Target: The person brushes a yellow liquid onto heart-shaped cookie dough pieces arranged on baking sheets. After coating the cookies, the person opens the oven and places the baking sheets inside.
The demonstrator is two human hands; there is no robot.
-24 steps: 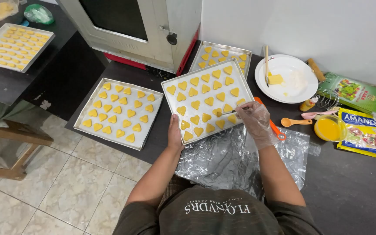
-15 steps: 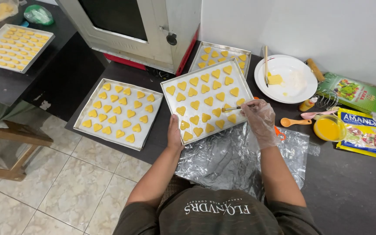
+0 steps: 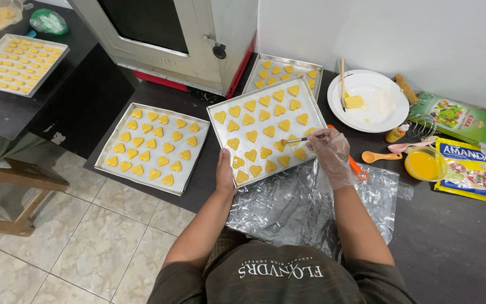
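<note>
A metal baking tray full of yellow heart-shaped cookies sits tilted in front of me. My left hand grips its near edge. My right hand, in a clear plastic glove, holds a small brush whose tip touches a cookie near the tray's right side. Crumpled clear plastic sheet lies under my right forearm.
A second tray of heart cookies lies left, a third behind, another on the far-left table. A white plate with butter, a small bowl of yellow egg wash, an orange spoon, packets and an oven surround.
My right hand has shifted slightly left along the tray, bringing the brush onto a cookie further in. The left hand stays on the tray edge.
</note>
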